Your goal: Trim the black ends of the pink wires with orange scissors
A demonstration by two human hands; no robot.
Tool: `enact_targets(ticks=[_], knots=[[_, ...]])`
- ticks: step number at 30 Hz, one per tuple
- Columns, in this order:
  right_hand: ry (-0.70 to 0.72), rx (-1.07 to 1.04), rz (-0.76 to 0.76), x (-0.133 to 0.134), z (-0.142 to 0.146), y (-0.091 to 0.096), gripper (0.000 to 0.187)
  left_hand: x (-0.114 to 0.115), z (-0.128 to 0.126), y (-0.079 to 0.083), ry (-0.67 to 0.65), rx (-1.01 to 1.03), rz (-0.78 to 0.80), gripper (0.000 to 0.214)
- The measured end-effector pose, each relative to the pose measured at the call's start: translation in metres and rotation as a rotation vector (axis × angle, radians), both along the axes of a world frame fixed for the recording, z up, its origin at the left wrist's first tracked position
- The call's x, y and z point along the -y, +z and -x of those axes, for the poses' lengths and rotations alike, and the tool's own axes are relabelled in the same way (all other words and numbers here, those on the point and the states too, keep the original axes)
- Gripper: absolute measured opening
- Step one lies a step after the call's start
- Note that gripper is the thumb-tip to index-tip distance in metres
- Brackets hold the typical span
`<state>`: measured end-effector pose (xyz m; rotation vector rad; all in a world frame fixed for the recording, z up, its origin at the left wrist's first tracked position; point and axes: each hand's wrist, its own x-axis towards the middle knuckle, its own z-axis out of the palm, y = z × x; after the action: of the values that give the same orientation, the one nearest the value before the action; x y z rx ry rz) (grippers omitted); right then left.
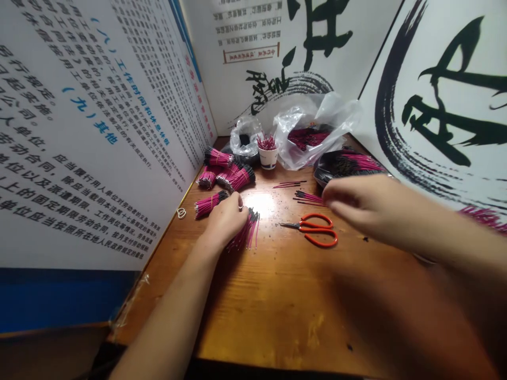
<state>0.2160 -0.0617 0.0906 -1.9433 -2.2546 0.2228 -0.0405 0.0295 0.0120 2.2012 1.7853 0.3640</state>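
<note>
My left hand (226,217) is low over the table, its fingers curled and closed. What sits between the fingertips is hidden from me. A loose fan of pink wires with black ends (249,229) lies against and partly under this hand. Farther right, my right hand (352,199) is smeared by motion, so its grip does not show clearly. Its fingertips are beside a small group of pink wires with black ends (308,198). Between the hands lie orange-handled scissors (317,228), their blades pointing left.
Tied bundles of pink wires (237,177) are stacked at the back left, with another bundle (209,204) nearer. A paper cup (268,158) holds wires. Behind are a clear plastic bag (291,140) and a dark tray of wires (336,164). White rubber bands (181,213) lie left. Printed panels enclose the table.
</note>
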Motion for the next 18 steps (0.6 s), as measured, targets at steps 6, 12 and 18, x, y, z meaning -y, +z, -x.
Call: enact_targets(ticks=[6,12,18], knots=[[0.027,0.091,0.144,-0.015,0.013,-0.060,0.008,0.005,-0.008,0.002,0.005,0.130,-0.073,0.009],[0.011,0.070,0.073,-0.024,0.009,-0.073,0.011,0.011,-0.014,-0.001,-0.139,0.311,-0.167,0.012],[-0.208,0.104,-0.083,-0.034,-0.006,-0.082,0.010,0.015,-0.019,-0.004,-0.205,0.396,-0.164,0.013]])
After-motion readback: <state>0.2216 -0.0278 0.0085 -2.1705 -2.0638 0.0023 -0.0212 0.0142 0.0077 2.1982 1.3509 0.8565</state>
